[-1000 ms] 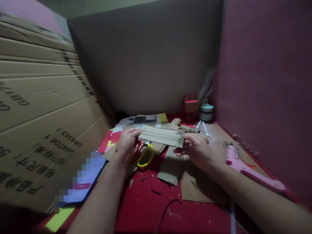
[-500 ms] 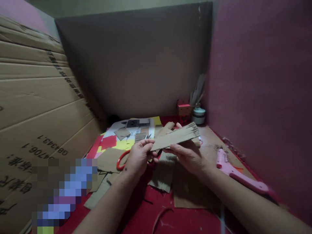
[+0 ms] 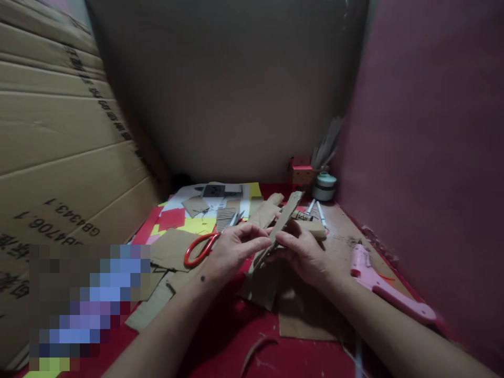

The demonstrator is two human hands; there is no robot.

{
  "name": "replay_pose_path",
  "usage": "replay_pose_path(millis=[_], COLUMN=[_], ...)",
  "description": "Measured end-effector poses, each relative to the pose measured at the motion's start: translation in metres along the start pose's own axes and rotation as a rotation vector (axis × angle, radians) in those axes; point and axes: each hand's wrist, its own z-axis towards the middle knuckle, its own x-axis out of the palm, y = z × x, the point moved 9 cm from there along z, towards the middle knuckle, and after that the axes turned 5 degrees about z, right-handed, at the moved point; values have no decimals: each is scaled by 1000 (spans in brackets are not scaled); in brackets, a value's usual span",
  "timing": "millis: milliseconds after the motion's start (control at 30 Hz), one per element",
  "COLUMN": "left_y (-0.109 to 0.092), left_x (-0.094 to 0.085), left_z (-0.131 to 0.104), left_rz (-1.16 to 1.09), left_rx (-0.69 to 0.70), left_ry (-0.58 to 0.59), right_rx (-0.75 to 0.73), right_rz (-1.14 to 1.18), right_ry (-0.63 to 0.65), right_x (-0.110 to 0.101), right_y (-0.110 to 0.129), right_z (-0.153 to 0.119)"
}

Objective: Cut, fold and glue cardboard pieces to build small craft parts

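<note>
A narrow cardboard strip (image 3: 284, 219) is held on a slant between my two hands, its far end pointing up and away. My left hand (image 3: 240, 249) pinches it from the left side, thumb over fingers. From the right, my right hand (image 3: 305, 254) has its thumb and fingers closed on the strip's edge. Scissors with red handles (image 3: 192, 262) lie open just left of my left hand. Beneath the strip is a corrugated cardboard piece (image 3: 262, 294), and a larger brown piece (image 3: 299, 320) lies under my right hand.
A pink glue gun (image 3: 388, 296) lies at the right. Cardboard scraps (image 3: 169, 249), red paper (image 3: 171, 219) and a printed sheet (image 3: 189, 192) are at the left. A small red box (image 3: 302, 173) and a teal jar (image 3: 324, 184) stand at the back. Tall cardboard (image 3: 59, 131) borders the left.
Both hands have turned the strip from nearly flat and sideways to steep and edge-on. My left hand has shifted a little, showing more of the scissors. The view has tilted slightly down.
</note>
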Motion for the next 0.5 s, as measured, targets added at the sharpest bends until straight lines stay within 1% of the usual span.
replay_pose_path(millis=[100, 133, 200, 267, 300, 367, 433, 500], left_y=[2, 3, 7, 8, 7, -6, -17, -21], left_x=[9, 12, 14, 14, 13, 11, 13, 16], left_z=[-5, -6, -8, -9, -10, -11, -15, -18], left_rz=[15, 2, -3, 40, 99, 249, 456, 651], left_rx=[-32, -49, -77, -69, -46, 112, 251, 324], left_ry=[71, 91, 108, 87, 73, 9, -41, -80], right_rx=[39, 50, 66, 99, 105, 96, 99, 77], right_rz=[-68, -93, -129, -157, -168, -185, -239, -293], right_ry=[62, 64, 55, 24, -9, -40, -63, -77], right_x=[8, 8, 6, -2, -8, -15, -19, -21], right_y=[-4, -4, -6, -10, -12, -13, -16, -15], right_z=[-4, -5, -7, -7, -6, -5, -5, -4])
